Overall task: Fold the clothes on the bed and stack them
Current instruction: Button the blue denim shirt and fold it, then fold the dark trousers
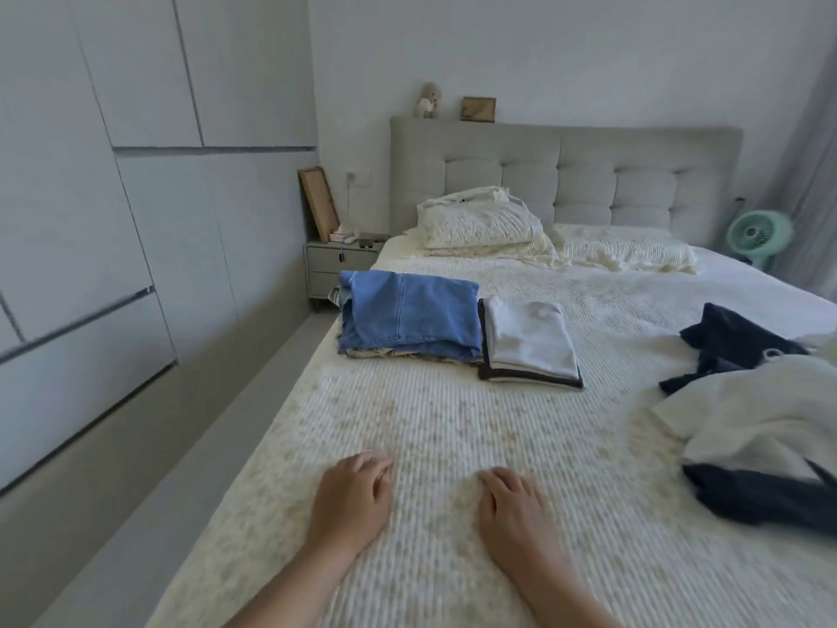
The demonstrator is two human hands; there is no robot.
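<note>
My left hand (354,500) and my right hand (512,509) rest palm-down on the cream ribbed bedspread (453,423), fingers loosely spread, holding nothing. Ahead of them, near the bed's left side, lies a folded stack topped by blue denim (407,310). Beside it on the right sits a folded pile of white and dark garments (527,339). At the right edge of the view lies an unfolded heap: a white garment (752,414) over dark navy clothes (743,337), with more navy cloth (761,496) below it.
Pillows (480,224) lie against the grey tufted headboard (589,174). A nightstand (339,260) stands left of the bed, with white wardrobes (113,197) along the left wall. A green fan (758,233) stands at the far right.
</note>
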